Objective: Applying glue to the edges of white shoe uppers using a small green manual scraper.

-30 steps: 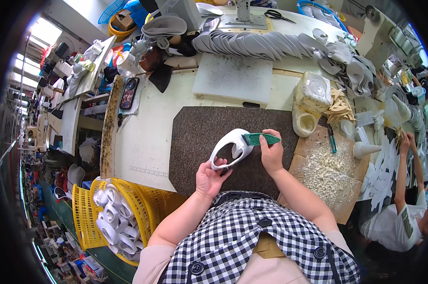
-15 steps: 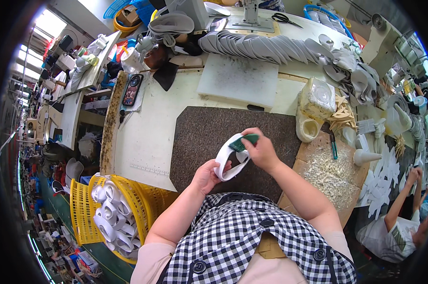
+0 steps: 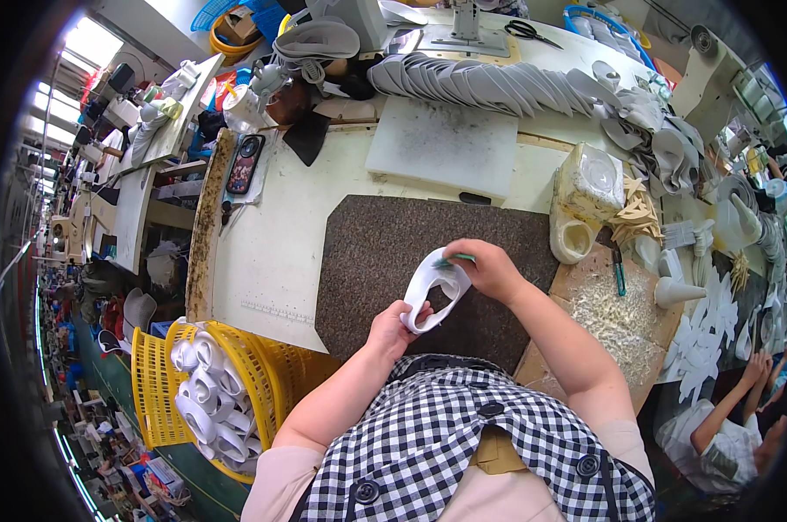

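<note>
A white loop-shaped piece that looks like a shoe upper (image 3: 418, 292) is held over the dark brown mat (image 3: 367, 252). My left hand (image 3: 392, 327) is closed on its near end, with fingertips showing through the opening. In my right hand (image 3: 493, 271) a thin green flat tool (image 3: 460, 256), like a small scraper, is pinched, seen nearly edge-on. The tool rests at the far end of the upper, and the right fingers partly cover it. Its exact kind cannot be made out.
To the left stands a yellow basket (image 3: 156, 383) of white uppers. On the table lie a phone (image 3: 246, 163), a white board (image 3: 441, 148) and a crusted glue container (image 3: 573, 241). A green-handled cutter (image 3: 619, 271) and a white cone (image 3: 679, 291) are at right. Another person's hands (image 3: 756, 370) show far right.
The green tool has tilted from showing its broad face to nearly edge-on against the upper. The upper has turned and shifted slightly right, along with both hands.
</note>
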The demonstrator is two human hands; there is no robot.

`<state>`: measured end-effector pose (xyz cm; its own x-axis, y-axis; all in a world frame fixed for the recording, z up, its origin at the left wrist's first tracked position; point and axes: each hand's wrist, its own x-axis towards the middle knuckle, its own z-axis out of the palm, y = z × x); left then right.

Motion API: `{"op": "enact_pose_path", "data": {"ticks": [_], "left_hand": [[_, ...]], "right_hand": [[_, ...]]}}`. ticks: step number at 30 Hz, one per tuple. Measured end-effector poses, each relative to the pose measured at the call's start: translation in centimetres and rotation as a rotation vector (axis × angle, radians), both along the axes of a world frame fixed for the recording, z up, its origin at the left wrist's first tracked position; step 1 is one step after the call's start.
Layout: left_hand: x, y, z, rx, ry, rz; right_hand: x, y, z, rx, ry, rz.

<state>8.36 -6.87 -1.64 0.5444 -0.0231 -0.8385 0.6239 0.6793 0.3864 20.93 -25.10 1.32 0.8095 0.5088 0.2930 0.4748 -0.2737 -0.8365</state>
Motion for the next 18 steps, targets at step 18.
{"op": "enact_pose_path", "data": {"ticks": [18], "left_hand": [[0.2,-0.6,0.7,0.029,0.009,0.021]], "right_hand": [[-4.6,-2.3,-2.1,0.321,0.223,-0.39]]}}
